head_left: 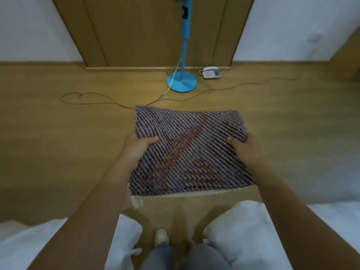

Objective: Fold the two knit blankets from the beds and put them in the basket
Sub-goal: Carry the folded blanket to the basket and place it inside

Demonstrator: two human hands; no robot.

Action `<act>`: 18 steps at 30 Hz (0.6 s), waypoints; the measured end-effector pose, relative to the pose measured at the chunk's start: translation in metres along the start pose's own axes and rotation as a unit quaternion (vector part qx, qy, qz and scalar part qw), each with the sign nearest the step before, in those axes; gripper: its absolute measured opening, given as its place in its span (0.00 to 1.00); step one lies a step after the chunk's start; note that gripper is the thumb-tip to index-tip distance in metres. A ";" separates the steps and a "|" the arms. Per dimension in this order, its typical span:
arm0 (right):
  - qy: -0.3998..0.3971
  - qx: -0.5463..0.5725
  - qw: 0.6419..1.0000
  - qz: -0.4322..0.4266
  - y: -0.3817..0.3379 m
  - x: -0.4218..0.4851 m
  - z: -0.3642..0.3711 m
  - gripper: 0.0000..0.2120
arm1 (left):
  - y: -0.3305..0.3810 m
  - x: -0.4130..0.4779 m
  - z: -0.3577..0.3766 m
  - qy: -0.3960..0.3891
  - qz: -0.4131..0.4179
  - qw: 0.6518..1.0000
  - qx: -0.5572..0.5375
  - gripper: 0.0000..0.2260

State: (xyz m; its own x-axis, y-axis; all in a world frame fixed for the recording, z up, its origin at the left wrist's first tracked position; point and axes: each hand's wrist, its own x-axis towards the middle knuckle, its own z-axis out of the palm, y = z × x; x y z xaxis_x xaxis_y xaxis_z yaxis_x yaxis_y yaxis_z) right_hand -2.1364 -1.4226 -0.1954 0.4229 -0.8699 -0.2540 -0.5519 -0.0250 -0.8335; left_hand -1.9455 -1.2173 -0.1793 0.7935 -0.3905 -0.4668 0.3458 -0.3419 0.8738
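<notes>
A folded knit blanket (pixel 190 151), purple-grey with an orange pattern, is held flat in front of me above the wooden floor. My left hand (pixel 136 147) grips its left edge, thumb on top. My right hand (pixel 246 148) grips its right edge the same way. A pale rim (pixel 194 194) shows just under the blanket's near edge; I cannot tell whether it is the basket. No second blanket is in sight.
White bedding lies at the lower left (pixel 29 240) and lower right (pixel 292 227). A blue fan stand (pixel 182 81) and a white device (pixel 211 73) sit by the wooden door (pixel 146 30). A thin cord (pixel 93 99) runs across the floor.
</notes>
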 end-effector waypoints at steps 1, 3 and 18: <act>0.017 0.011 1.000 0.019 0.001 0.009 -0.009 0.15 | 0.012 0.015 0.015 -0.019 0.001 1.000 0.012 0.11; 0.053 0.022 0.997 0.043 0.003 0.026 -0.029 0.16 | 0.034 0.040 0.049 -0.058 0.002 0.998 0.031 0.10; 0.251 0.071 0.954 0.146 0.047 0.206 -0.208 0.19 | 0.157 0.167 0.379 -0.267 0.023 0.955 0.129 0.11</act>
State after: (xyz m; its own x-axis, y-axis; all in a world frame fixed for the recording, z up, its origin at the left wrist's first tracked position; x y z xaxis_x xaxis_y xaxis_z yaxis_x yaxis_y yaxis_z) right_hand -2.2246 -1.7054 -0.1850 -0.1514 -0.9570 -0.2475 -0.4763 0.2900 -0.8301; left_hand -1.9488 -1.6603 -0.1717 0.4128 -0.7668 -0.4915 0.1264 -0.4861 0.8647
